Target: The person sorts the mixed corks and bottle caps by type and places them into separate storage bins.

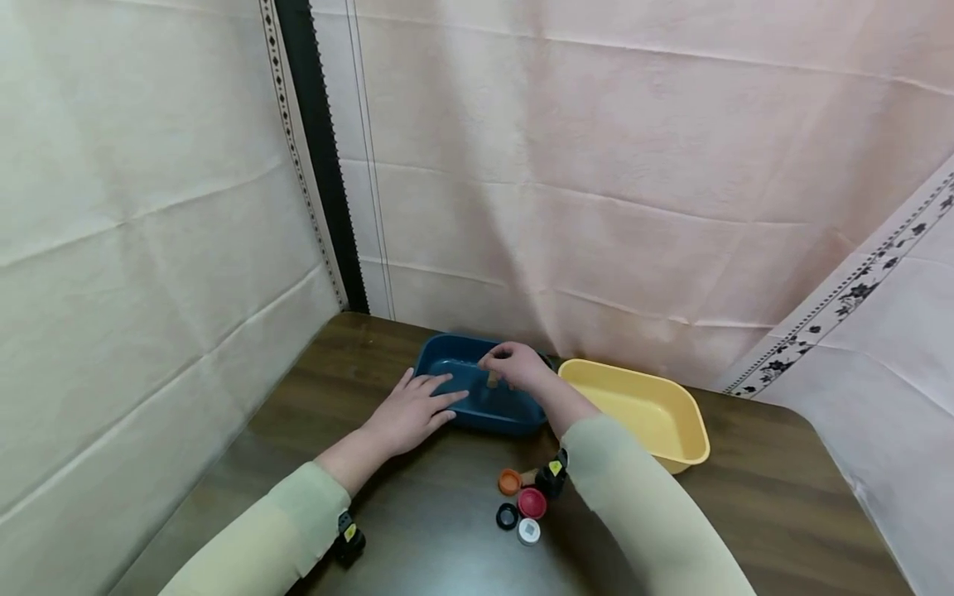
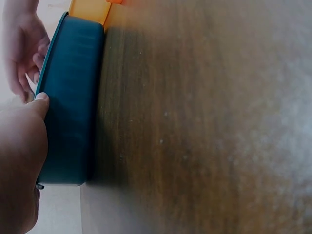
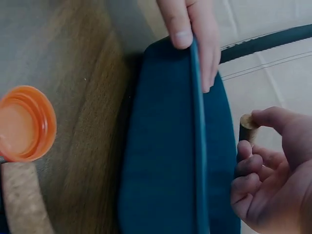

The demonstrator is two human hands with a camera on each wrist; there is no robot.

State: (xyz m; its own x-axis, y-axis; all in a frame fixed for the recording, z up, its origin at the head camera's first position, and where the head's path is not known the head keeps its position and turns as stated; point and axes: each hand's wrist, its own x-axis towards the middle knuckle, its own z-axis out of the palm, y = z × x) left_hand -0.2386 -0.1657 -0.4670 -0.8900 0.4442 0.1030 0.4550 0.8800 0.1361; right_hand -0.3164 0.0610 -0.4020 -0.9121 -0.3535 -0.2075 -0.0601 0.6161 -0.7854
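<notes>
In the head view my right hand [image 1: 519, 367] is over the dark blue basin [image 1: 498, 424], pinching a cork [image 1: 493, 379]. The right wrist view shows this cork [image 3: 247, 123] between thumb and fingertips, its round end facing up. My left hand [image 1: 417, 410] rests on the basin's left end, its fingers spread and straight over the rim. In the left wrist view, its thumb lies on the outer wall of the basin [image 2: 73, 97] just below the rim. The basin's interior is partly hidden behind my hands.
A yellow basin [image 1: 689, 426] stands right of the blue one. Nearer me lie an orange cap [image 1: 510, 482], a red cap [image 1: 532, 502], a black ring-shaped cap [image 1: 507, 516], a white cap [image 1: 528, 531] and another cork [image 1: 530, 478]. Cloth curtains [image 1: 596, 165] hang behind the wooden table [image 1: 417, 513].
</notes>
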